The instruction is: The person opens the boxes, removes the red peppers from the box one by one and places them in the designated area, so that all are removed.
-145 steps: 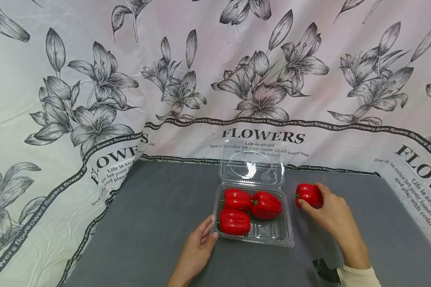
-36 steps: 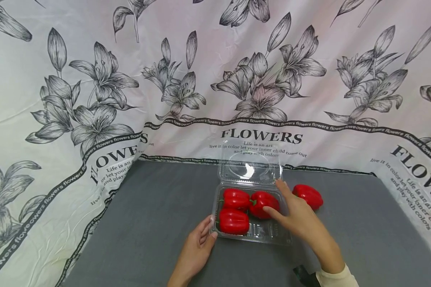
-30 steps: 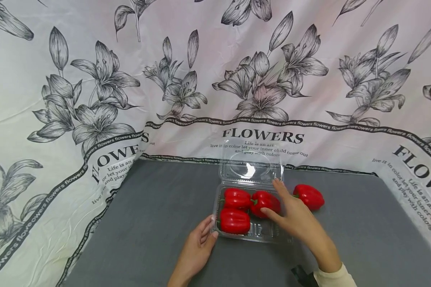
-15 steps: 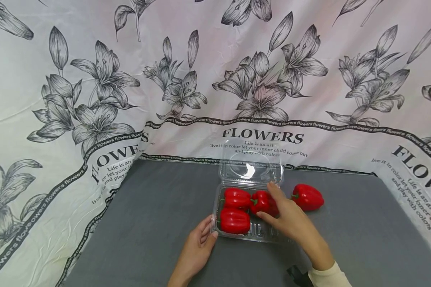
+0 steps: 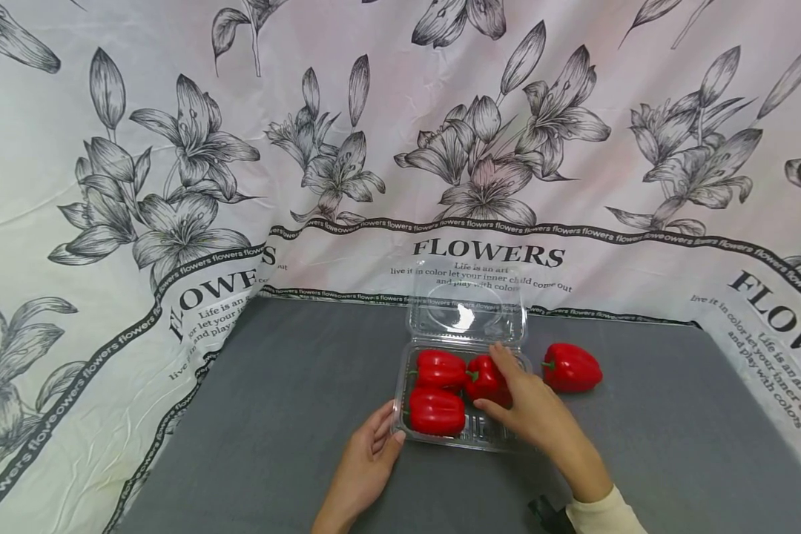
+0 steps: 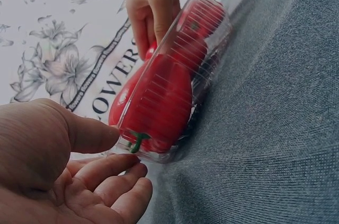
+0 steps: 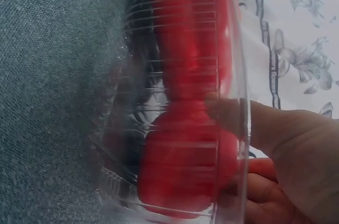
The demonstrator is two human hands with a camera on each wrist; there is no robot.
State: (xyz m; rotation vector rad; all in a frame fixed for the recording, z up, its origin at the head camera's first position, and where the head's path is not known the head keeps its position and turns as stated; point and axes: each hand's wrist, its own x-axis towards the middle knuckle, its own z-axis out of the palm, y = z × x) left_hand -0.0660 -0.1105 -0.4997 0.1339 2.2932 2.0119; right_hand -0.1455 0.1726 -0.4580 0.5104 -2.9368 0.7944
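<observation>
A clear plastic clamshell box [image 5: 474,444] stands on the grey table with its lid raised and three red bell peppers inside. My left hand [image 5: 366,461] pinches the box's left rim, the thumb on top, as the left wrist view shows beside a front pepper's green stem [image 6: 139,142]. My right hand [image 5: 541,415] reaches over the right wall and holds the back-right bell pepper [image 5: 483,380] between thumb and fingers. In the right wrist view the thumb [image 7: 259,123] lies against red skin behind the ribbed wall. The back-left pepper [image 5: 440,368] and front-left pepper [image 5: 435,411] lie alongside.
Another red bell pepper [image 5: 572,368] lies on the grey tabletop [image 5: 280,415] right of the box, near my right wrist. The transparent lid [image 5: 467,308] leans up at the back, in front of a white flower-printed cloth [image 5: 347,259].
My right hand has let go of the pepper outside on the right and moved left into the box, its fingers closing round the back-right pepper. The left hand keeps its place.
</observation>
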